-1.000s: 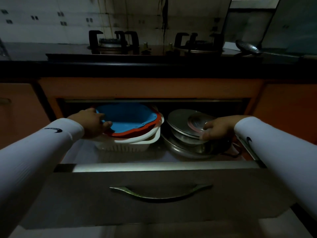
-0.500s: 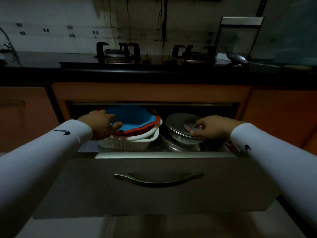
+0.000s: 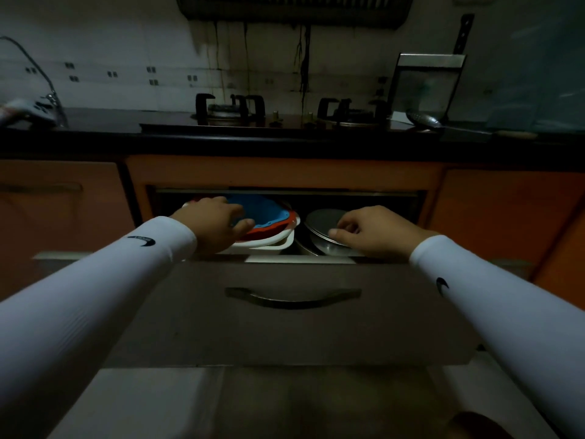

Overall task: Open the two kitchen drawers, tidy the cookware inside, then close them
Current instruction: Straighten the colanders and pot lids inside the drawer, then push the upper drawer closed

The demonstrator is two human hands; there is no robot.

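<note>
One grey drawer [image 3: 285, 327] with a curved metal handle [image 3: 292, 299] stands pulled out under the black counter. Inside on the left sits a stack of plastic bowls: blue [image 3: 266, 210] on top, red under it, in a white basket [image 3: 269, 243]. My left hand [image 3: 215, 226] grips the stack's near left rim. On the right lie stacked steel plates and lids [image 3: 319, 223]. My right hand [image 3: 376, 232] rests on them, fingertips pinching the top lid's near edge. The drawer front hides the lower parts of both stacks.
A two-burner gas stove [image 3: 285, 114] sits on the black counter [image 3: 221, 142]. A cleaver and ladle [image 3: 425, 120] stand at the right, a tap [image 3: 50, 96] at the left. Orange cabinet doors [image 3: 60, 210] flank the drawer. Pale floor tiles lie below.
The view has drawn back and tilted up, so less of the drawer's inside shows. Both hands stay on the same stacks; the right hand has shifted to the lid's near edge.
</note>
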